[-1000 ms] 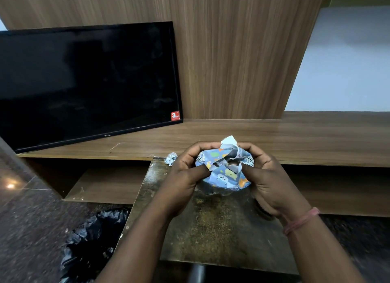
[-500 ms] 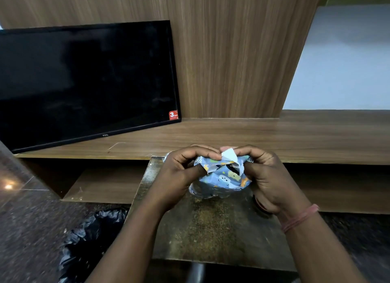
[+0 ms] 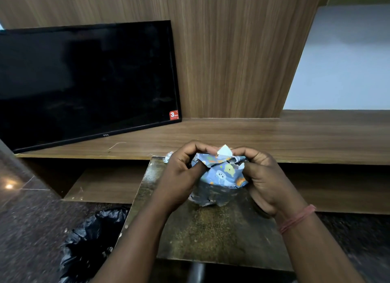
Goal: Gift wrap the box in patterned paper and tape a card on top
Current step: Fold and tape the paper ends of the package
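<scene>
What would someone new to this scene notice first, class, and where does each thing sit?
First, the blue patterned wrapping paper bunched round something at the centre, gripped by the left hand and right hand above a worn small table. Next, the large black TCL television leaning on the wooden shelf at upper left. A black bin bag sits on the floor at lower left.

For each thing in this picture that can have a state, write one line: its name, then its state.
Patterned paper: crumpled, gathered at the top, held above the small table.
Left hand: fingers curled, pinching the paper.
Right hand: fingers curled, pinching the paper.
Television: screen dark, leaning back against the wood panel.
Black bag: on the floor, crumpled.
Paper scrap: balled up, at the table's far edge.
</scene>
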